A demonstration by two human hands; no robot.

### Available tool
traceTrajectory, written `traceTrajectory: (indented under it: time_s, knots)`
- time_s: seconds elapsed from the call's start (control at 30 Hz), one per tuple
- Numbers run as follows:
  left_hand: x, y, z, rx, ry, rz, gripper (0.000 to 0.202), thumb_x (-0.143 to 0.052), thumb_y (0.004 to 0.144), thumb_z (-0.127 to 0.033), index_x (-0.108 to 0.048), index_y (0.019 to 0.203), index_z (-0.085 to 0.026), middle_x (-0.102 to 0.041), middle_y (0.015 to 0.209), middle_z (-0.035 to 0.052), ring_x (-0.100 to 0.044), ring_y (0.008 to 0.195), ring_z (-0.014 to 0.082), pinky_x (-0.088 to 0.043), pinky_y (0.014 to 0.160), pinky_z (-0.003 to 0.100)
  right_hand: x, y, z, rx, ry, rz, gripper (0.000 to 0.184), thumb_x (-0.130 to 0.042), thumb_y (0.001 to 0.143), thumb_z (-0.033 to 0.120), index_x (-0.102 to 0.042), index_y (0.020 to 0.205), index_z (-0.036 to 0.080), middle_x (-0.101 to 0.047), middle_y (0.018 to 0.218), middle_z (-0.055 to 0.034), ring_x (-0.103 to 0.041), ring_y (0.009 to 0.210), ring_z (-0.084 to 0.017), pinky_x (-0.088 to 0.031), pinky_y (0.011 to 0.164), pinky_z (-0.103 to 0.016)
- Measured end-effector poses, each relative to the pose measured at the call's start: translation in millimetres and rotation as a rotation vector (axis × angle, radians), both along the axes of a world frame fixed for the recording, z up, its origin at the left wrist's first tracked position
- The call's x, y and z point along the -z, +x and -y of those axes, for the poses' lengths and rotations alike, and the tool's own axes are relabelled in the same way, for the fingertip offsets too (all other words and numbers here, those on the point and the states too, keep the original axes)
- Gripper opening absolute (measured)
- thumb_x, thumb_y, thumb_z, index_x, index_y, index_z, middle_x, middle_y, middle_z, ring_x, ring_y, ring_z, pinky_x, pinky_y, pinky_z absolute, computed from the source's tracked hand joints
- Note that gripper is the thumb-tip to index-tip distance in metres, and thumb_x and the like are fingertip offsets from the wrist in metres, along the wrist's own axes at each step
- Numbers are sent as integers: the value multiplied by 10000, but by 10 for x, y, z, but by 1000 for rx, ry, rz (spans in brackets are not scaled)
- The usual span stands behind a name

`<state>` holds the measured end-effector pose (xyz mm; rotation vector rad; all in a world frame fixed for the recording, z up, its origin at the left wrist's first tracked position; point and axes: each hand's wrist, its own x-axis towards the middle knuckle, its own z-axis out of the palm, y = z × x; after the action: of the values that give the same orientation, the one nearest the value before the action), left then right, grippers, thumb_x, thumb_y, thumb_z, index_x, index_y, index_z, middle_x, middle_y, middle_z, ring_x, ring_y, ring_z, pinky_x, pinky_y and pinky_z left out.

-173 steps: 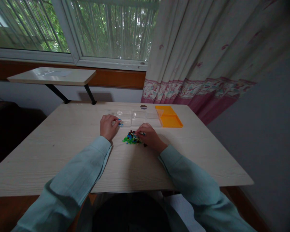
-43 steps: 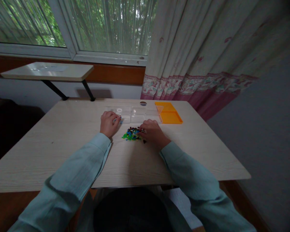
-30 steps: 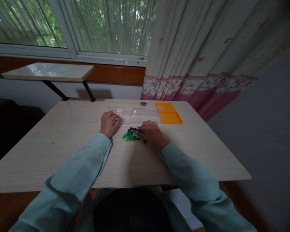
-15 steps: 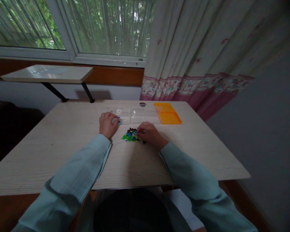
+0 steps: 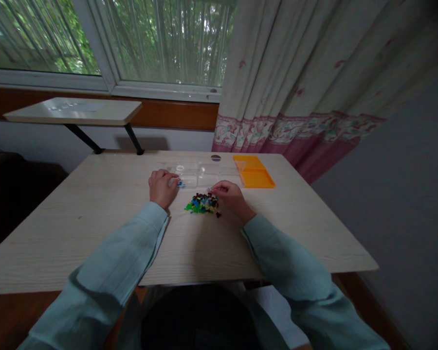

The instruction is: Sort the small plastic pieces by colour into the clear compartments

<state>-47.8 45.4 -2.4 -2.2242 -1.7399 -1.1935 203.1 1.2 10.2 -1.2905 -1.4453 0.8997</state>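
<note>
Dozens of pieces (image 5: 202, 205), heaped on the table (image 5: 277, 233), should be light, stiff, best pinched by their edges. Beyond, the right hand (image 5: 230, 195) pinches a pale piece (image 5: 209, 189); the left hand (image 5: 162, 188), grip unclear, curls at the clear tray (image 5: 209, 180).

Dim o/all, daylight thru window (image 5: 168, 43), soft shadow on table (image 5: 65, 218), dark upper-R corner, edges stretched

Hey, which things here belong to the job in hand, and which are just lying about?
Seemingly in use:
pile of small coloured pieces, near the right hand
clear divided tray
blue pieces, by the left hand

Seemingly just around:
orange tray, untouched by the hands, though perhaps related
raised shelf
curtain
</note>
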Motion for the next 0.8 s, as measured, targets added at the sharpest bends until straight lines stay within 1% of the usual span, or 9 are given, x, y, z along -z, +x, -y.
traceTrajectory:
  time_s: [0.1,0.17,0.27,0.37,0.43,0.5,0.6,0.8]
  knots:
    - [-26,11,22,12,18,-22,241,-583,856,-354,-703,1038,-250,-583,973,93,-472,993,290,-388,858,449,-7,-1,-6,-21,-34,-92,326,-750,608,479,-643,685,181,-639,669,-20,-550,640,-154,-426,615,-286]
    - [-70,35,62,65,35,-51,288,-573,867,-352,-672,1118,-250,-575,1003,95,-471,1008,284,-384,878,444,-21,-2,-6,-28,-42,-122,322,-749,606,476,-647,684,181,-651,686,-22,-564,659,-158,-437,641,-291]
    - [-150,112,159,230,63,-105,314,-541,899,-374,-640,1174,-261,-573,1039,87,-470,1041,264,-372,924,430,-47,-16,3,-33,-59,-135,311,-748,601,466,-655,686,182,-654,692,-19,-567,673,-158,-443,657,-289]
    - [-208,230,272,402,85,-146,330,-563,890,-422,-633,1178,-276,-585,1055,76,-474,1052,246,-363,945,415,-58,-53,16,-58,-85,-137,306,-743,600,462,-665,692,181,-644,681,-10,-558,669,-152,-439,647,-279]
    - [-232,313,335,465,89,-170,345,-582,876,-454,-634,1173,-287,-597,1056,69,-476,1052,245,-361,945,412,-54,-81,24,-77,-104,-152,310,-745,591,465,-664,690,182,-631,662,2,-549,654,-144,-432,629,-270]
    - [-250,382,378,483,84,-178,350,-593,863,-482,-642,1150,-286,-606,1054,67,-479,1055,247,-362,942,412,-46,-106,32,-101,-109,-182,314,-745,589,464,-666,699,181,-632,667,9,-549,654,-140,-433,631,-266]
    - [-270,443,408,472,74,-161,334,-597,855,-500,-656,1090,-270,-615,1033,66,-483,1050,247,-367,929,410,-35,-132,46,-144,-110,-211,300,-734,614,456,-675,716,180,-643,693,7,-554,666,-139,-440,652,-271]
    - [-274,443,406,459,83,-129,281,-575,879,-475,-665,998,-238,-626,986,59,-492,1011,233,-372,917,402,-19,-158,70,-159,-136,-250,278,-731,640,445,-675,726,186,-639,694,6,-550,659,-135,-444,639,-264]
